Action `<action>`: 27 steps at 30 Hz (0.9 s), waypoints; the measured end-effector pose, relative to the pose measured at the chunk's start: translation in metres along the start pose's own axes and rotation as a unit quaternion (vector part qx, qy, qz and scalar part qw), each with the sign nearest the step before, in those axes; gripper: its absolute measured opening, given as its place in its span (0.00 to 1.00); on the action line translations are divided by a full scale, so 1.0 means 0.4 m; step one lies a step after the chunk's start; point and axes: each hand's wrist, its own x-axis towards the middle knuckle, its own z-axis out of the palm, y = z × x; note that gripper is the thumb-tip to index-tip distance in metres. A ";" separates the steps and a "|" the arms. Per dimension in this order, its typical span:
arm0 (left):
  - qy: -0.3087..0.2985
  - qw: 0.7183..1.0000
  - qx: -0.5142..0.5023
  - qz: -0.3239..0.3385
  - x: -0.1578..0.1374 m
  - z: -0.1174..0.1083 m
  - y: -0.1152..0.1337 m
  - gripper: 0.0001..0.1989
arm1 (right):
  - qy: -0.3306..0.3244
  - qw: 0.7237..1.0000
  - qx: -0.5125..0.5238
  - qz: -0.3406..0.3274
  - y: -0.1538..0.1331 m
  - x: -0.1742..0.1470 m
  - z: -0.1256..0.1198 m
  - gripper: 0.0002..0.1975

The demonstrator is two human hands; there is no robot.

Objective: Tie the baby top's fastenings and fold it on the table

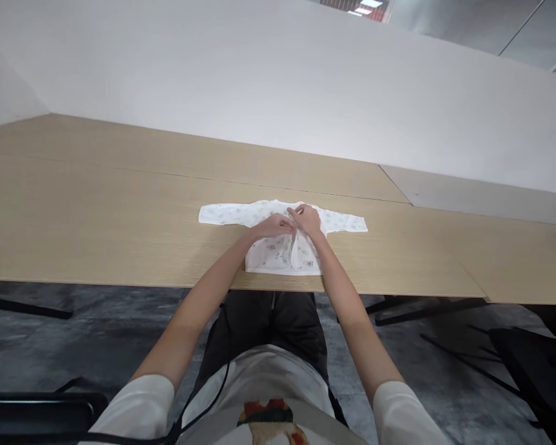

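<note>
A small white baby shirt [269, 250] with a faint scattered print lies spread on the table, both sleeves stretched out sideways and its hem towards me. Over the middle of its chest, my left hand [277, 225] pinches the front edge of the fabric. My right hand [306, 218] is just beside it, slightly farther up, its fingers closed at the same front opening near the neckline. Below the hands the front edges run down to the hem, with a raised fold between them. What exactly lies between the fingertips is too small to make out.
The shirt rests on a long light-wood table [97, 216], close to its front edge. A white partition [259, 80] rises behind the table. Black chairs stand at lower left [37, 414] and lower right [532, 364]. A black cable [220, 389] hangs along my body.
</note>
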 end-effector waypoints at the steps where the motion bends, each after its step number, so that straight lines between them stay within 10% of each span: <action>1: 0.030 0.999 0.014 -0.004 0.000 -0.005 -0.003 0.15 | -0.004 1.000 -0.009 0.003 -0.002 0.001 0.011 0.18; 7: 0.218 0.956 0.158 -0.118 0.036 -0.006 -0.034 0.13 | -0.025 0.998 -0.054 0.000 -0.004 0.019 0.054 0.19; 27: 0.259 0.951 0.141 -0.091 0.098 0.036 -0.072 0.11 | -0.048 0.993 0.107 -0.012 0.038 0.036 0.034 0.12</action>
